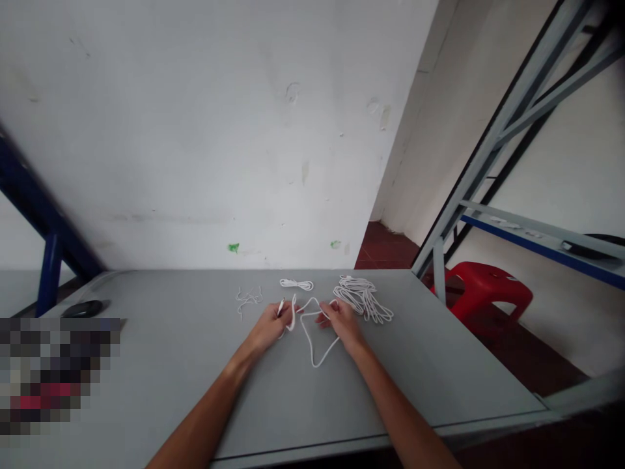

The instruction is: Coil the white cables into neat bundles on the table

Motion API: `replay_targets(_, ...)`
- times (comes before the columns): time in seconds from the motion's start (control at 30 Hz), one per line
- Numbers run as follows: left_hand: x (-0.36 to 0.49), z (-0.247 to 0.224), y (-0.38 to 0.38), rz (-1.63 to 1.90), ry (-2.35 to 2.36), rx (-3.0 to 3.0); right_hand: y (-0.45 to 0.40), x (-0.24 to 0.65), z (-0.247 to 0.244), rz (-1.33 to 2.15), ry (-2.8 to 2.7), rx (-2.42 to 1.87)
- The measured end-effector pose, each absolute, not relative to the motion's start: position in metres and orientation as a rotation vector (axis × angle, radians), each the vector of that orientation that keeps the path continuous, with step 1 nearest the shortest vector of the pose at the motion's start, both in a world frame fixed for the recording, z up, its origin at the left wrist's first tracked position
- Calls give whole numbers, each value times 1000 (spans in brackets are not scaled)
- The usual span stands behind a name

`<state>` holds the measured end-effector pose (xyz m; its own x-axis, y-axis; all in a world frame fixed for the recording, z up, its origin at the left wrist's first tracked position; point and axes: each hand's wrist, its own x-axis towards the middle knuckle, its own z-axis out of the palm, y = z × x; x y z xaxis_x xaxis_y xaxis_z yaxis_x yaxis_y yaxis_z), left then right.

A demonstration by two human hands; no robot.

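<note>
A white cable (pixel 316 365) runs between my two hands, its slack hanging in a loose loop over the grey table. My left hand (pixel 270 323) is closed on a gathered part of it, with a plug-like end sticking up from the fingers. Farther right, my right hand (pixel 340 319) pinches another stretch of the same cable. Beyond my hands lies a small bundled white cable (pixel 297 284). Beside my right hand rests a pile of coiled white cables (pixel 361 298). Several short white ties or strings (pixel 250 296) lie loose to the left of my left hand.
The grey table (pixel 390 391) meets a white wall (pixel 234 130) at its far edge. A black computer mouse (pixel 82 309) lies at the left, near a blurred-out area. A red plastic stool (pixel 488 293) stands right of the table, below a metal frame (pixel 498 137).
</note>
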<state>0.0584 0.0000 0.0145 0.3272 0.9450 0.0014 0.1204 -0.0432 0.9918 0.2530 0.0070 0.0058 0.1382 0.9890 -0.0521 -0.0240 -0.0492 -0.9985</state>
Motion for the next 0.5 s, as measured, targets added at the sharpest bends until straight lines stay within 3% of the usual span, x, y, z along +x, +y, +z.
replay_targets(0.27,66,14,-4,820,925,1494,-5,240,-1,1308,-1335,-1144)
replay_targets(0.5,61,-1,8,867,1190,1438,3,255,11,912,-1198,-1129)
